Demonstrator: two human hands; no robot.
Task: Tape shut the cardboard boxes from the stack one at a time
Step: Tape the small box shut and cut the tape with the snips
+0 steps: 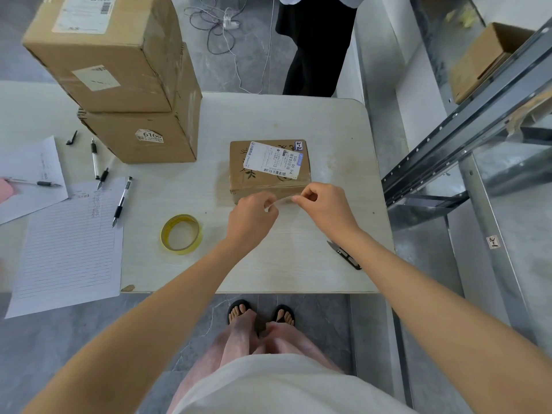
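1. My left hand pinches one end of a clear strip of tape. Its fingers are curled tight on that end.
2. My right hand pinches the other end between thumb and forefinger, with the other fingers folded into the palm.
3. The strip runs taut from one hand to the other, level with the near top edge of the box.
4. The box lies on the bench just beyond my fingers, with its white label facing up. I cannot tell whether the strip touches the cardboard.
5. The roll of tape lies flat on the bench, left of my left fingers and a little nearer to me.
6. Black snips lie right of my right wrist, nearer to me than my fingers and close to the bench edge.
7. The stack stands well beyond and left of my left fingers: two larger boxes, one on top of the other.
8. Pens and lined sheets lie far to the left of my left fingers.
9. A metal rack stands right of my right fingers, off the bench.
10. A person in dark clothes stands past the far bench edge, beyond my fingers.
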